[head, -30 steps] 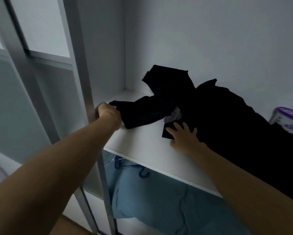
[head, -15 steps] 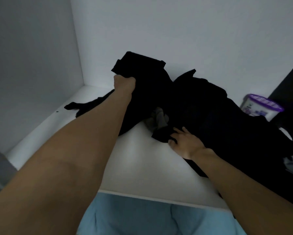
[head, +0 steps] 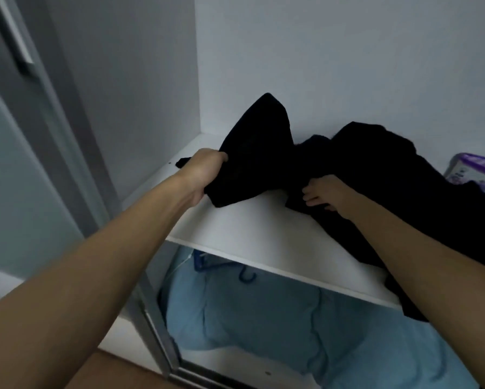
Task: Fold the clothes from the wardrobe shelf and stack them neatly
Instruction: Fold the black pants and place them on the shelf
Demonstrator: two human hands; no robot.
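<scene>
Left hand (head: 207, 171) has tugged the black garment (head: 258, 153) it grips toward eight o'clock. Right hand (head: 329, 196) rests on the clothes pile (head: 404, 178), grip unclear. Step looks like separating; next, lift it free.

I get a single head-worn wide-angle view, facing forward and down into the wardrobe. It sits near the white shelf (head: 249, 226), with the black clothes (head: 263, 164) mid-frame and the left hand (head: 205, 169) and right hand (head: 331, 195) reaching in from the lower edge.

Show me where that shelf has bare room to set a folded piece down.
Bare: shelf front between left hand and right hand; back-left corner by the wall. Crowded: right half, black clothes heaped up to the purple tub.
</scene>
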